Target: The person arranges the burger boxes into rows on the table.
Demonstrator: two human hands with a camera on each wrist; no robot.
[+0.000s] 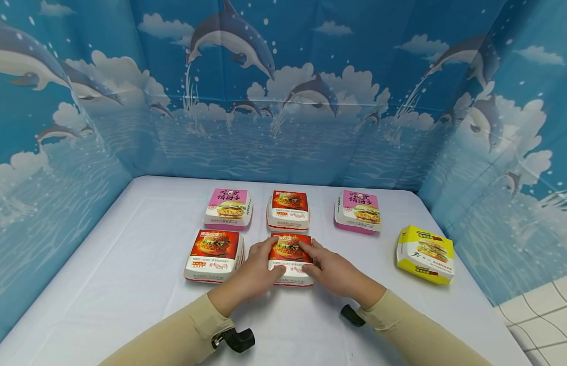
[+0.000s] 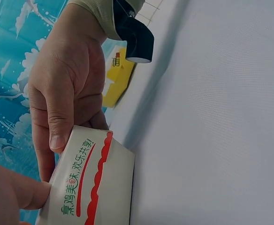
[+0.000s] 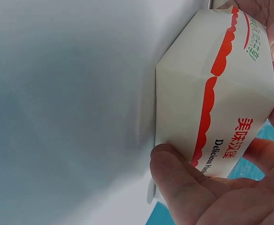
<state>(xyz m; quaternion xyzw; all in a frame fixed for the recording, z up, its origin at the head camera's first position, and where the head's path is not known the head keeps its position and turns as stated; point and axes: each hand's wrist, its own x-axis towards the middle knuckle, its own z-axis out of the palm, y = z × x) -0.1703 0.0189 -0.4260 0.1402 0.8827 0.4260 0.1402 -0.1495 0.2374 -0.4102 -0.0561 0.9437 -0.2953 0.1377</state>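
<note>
in the head view, the left hand (image 1: 258,272) and the right hand (image 1: 335,272) hold a red burger box (image 1: 290,256) between them on the bench (image 1: 127,310), each grip closed in on one side, thumbs toward the near edge. a second red box (image 1: 289,210) sits just behind it, a third red box (image 1: 214,254) beside the left hand; two pink boxes (image 1: 228,208) stand farther back, and a yellow box (image 1: 425,254) lies well apart on the right. in the left wrist view, the held box shows green writing and a red scalloped band, with the right hand's thumb touching its edge. in the right wrist view, the right hand's thumb presses its white side, and left-hand fingers touch the far end.
</note>
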